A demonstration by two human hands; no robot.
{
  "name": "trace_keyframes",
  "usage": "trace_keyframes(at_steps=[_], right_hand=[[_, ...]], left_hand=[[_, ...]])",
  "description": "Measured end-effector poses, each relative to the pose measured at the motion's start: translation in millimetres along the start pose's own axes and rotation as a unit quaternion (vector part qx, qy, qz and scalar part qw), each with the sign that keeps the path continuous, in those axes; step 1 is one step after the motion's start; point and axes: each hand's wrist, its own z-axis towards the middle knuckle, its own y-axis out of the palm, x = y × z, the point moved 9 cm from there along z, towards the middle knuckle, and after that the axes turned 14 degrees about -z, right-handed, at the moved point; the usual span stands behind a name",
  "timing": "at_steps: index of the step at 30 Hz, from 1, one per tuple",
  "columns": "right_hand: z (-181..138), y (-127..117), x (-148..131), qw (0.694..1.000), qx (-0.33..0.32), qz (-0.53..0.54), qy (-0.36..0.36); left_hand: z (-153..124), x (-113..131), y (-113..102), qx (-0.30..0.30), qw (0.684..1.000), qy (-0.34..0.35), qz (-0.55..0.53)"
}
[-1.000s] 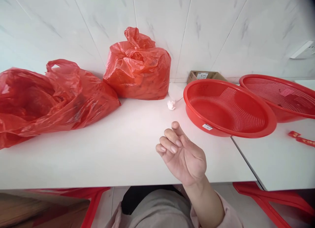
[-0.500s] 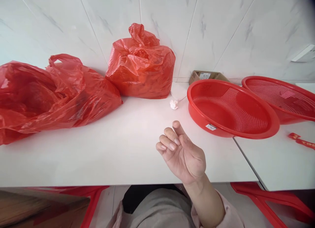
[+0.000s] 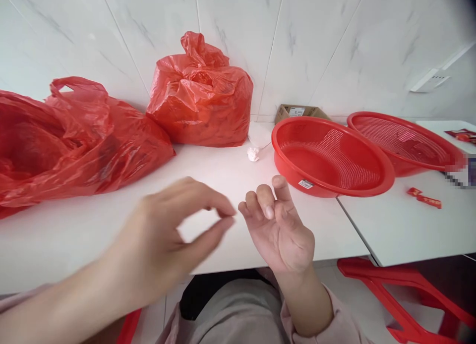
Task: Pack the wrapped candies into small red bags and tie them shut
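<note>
My right hand (image 3: 280,230) hovers palm up over the front edge of the white table (image 3: 208,185), fingers curled and apart, holding nothing. My left hand (image 3: 167,240) is blurred just left of it, thumb and forefinger close together with a gap between them; nothing shows in its grip. The nearest thing to both hands is the red mesh basket (image 3: 330,155), to the right of my right hand. A tied red plastic bag (image 3: 201,93) stands at the back against the wall, and a bigger, slack red bag (image 3: 67,141) lies at the left.
A second red mesh basket (image 3: 403,143) overlaps the first on an adjoining table. A small white crumpled scrap (image 3: 253,154) lies between bag and basket. A cardboard box (image 3: 297,111) sits by the wall. Small red packets (image 3: 424,198) lie at right. Red stools (image 3: 401,304) stand below.
My left hand has come into view from the lower left, up beside the right hand. The right hand has stayed put, its fingers a bit more raised. The view has shifted slightly.
</note>
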Motion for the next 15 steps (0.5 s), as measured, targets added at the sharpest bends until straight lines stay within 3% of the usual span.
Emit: trace_keyframes(at_steps=[1, 2, 6, 10, 15], right_hand=[[-0.8, -1.3, -5.7, 1.0, 0.007, -0.019, -0.017], [-1.5, -2.9, -10.9, 0.999, 0.014, -0.035, -0.032], [-3.6, -10.7, -24.1, 0.993, 0.025, -0.088, -0.068], [-4.9, -15.1, -27.6, 0.985, 0.024, -0.15, -0.087], [-5.6, -6.6, -25.7, 0.982, -0.011, -0.162, -0.101]], left_hand=[[6.3, 5.8, 21.3, -0.033, 0.999, 0.021, -0.016], [10.9, 7.4, 34.5, -0.02, 0.998, 0.027, -0.045], [8.5, -13.2, 63.4, 0.083, 0.977, -0.022, -0.194], [-1.7, -27.4, 72.0, 0.108, 0.955, -0.048, -0.271], [-3.1, -23.6, 66.9, 0.104, 0.953, -0.034, -0.283]])
